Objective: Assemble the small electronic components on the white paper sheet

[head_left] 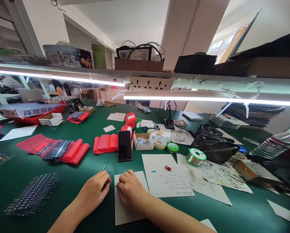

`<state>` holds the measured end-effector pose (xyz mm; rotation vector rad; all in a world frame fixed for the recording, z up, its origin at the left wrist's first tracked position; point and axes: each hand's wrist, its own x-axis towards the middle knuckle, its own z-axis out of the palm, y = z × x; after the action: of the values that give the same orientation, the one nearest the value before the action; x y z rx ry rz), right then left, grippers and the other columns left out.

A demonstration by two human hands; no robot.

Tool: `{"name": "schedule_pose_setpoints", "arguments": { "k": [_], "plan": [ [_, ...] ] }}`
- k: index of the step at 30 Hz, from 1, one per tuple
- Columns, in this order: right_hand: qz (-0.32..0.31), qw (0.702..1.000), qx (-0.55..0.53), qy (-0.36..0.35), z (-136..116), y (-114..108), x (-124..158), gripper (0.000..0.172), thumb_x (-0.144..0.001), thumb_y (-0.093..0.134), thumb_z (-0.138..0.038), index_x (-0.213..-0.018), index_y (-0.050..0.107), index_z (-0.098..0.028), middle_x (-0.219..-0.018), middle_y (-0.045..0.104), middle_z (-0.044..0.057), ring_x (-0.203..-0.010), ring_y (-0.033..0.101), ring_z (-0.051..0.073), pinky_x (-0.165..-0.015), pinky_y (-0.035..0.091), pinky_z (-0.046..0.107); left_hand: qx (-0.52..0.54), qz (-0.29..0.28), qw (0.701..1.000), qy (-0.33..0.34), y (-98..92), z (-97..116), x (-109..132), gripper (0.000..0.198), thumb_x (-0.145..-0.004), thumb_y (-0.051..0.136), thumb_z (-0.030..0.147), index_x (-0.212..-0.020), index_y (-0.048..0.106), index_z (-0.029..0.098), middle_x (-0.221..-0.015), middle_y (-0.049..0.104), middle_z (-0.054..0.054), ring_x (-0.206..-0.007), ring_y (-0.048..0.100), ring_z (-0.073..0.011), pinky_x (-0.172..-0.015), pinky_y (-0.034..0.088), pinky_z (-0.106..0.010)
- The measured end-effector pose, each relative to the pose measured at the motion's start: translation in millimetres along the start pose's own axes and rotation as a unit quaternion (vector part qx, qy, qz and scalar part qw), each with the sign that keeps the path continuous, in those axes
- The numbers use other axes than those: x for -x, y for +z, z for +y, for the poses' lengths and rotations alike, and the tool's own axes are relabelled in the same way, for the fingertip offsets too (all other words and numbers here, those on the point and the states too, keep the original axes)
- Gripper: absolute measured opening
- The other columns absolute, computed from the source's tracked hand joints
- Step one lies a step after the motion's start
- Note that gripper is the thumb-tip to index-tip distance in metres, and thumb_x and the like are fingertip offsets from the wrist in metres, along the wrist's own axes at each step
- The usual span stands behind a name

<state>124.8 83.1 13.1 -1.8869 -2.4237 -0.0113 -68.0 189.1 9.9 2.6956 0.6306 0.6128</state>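
Observation:
Both my hands rest low on the green table (26, 168), close together. My left hand (94, 191) is curled, fingers pinched on something too small to name. My right hand (130, 191) is also closed, its knuckles up, lying on a white sheet of paper (123, 212). A thin wire or component shows between the two hands. A small metal part (104, 168) lies just beyond my left hand. A black phone (124, 145) lies flat a little farther out.
Red mesh sleeves with dark components (62, 150) lie left, and a dark bundle (33, 194) sits near left. A solder spool (195, 157), black fan (216, 149), small box (144, 141) and written papers (166, 178) stand right. A lamp bar and a shelf hang overhead. Another person sits far left.

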Motion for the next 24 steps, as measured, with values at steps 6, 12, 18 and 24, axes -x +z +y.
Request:
{"name": "schedule_pose_setpoints", "arguments": {
  "k": [6, 12, 18, 24],
  "plan": [
    [-0.027, 0.996, -0.052, 0.069, 2, -20, -6, 0.023, -0.114, 0.064, -0.014, -0.107, 0.085, -0.013, -0.107, 0.078, 0.009, -0.104, 0.071, 0.025, -0.093, 0.049, 0.038, 0.05, 0.027, 0.997, -0.053, -9.7, -10, 0, 0.021, -0.1, 0.044, 0.025, -0.087, 0.06, 0.026, -0.082, 0.073, 0.0, -0.071, 0.072, -0.019, -0.069, 0.057, -0.03],
    [-0.04, 0.988, -0.088, 0.12, 0, -26, -49, 0.018, -0.115, 0.07, -0.018, -0.125, 0.084, -0.012, -0.125, 0.077, 0.012, -0.122, 0.071, 0.031, -0.102, 0.055, 0.04, 0.077, 0.073, 0.988, -0.116, -20.8, -26, -4, 0.02, -0.097, 0.048, 0.031, -0.081, 0.059, 0.026, -0.076, 0.072, 0.0, -0.067, 0.069, -0.0183, -0.068, 0.056, -0.03],
    [-0.029, 0.991, -0.061, 0.118, -3, -18, -75, 0.021, -0.116, 0.062, -0.014, -0.125, 0.08, -0.008, -0.128, 0.073, 0.016, -0.124, 0.069, 0.035, -0.106, 0.058, 0.044, 0.098, 0.089, 0.977, -0.164, -15.1, -44, -9, 0.015, -0.095, 0.053, 0.03, -0.086, 0.064, 0.025, -0.079, 0.074, 0.0, -0.071, 0.071, -0.0184, -0.073, 0.058, -0.032],
    [-0.049, 0.993, -0.029, 0.107, 1, -15, -94, 0.044, -0.111, 0.056, -0.002, -0.154, 0.063, -0.007, -0.142, 0.067, 0.019, -0.122, 0.072, 0.034, -0.097, 0.065, 0.044, 0.14, 0.059, 0.97, -0.189, -3.2, -66, -16, 0.022, -0.108, 0.068, 0.039, -0.106, 0.074, 0.018, -0.091, 0.08, -0.002, -0.082, 0.078, -0.0191, -0.083, 0.065, -0.038]
  ]
}}
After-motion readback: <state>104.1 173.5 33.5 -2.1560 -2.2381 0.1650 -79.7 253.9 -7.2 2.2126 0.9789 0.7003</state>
